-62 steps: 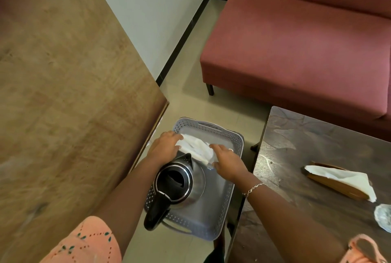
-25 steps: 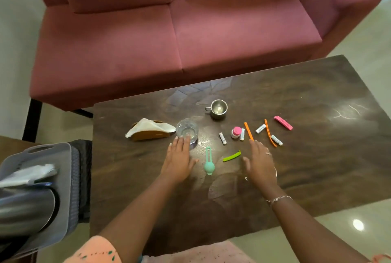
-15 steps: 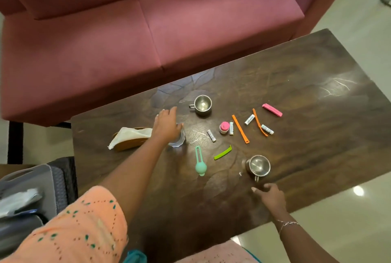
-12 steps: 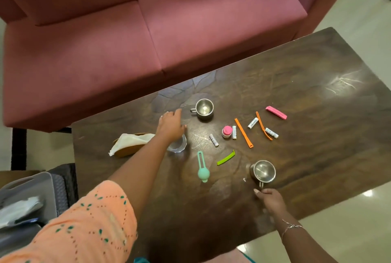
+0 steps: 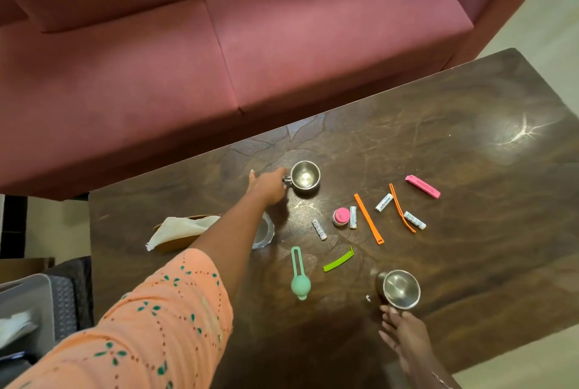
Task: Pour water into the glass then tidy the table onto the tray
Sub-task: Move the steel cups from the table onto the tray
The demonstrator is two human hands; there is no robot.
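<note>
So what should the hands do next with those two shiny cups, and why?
Probably close each hand on its cup's handle and lift. The left hand already reaches the far steel cup at its handle, and the right hand touches the near steel cup. Both cups look empty, so they should carry safely to the grey tray at the left edge.

Head camera looks steeply down (close) over table

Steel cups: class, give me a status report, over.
Left hand at far steel cup handle. Right hand touching near steel cup. Glass under left forearm. Clips, tubes scattered between.
</note>
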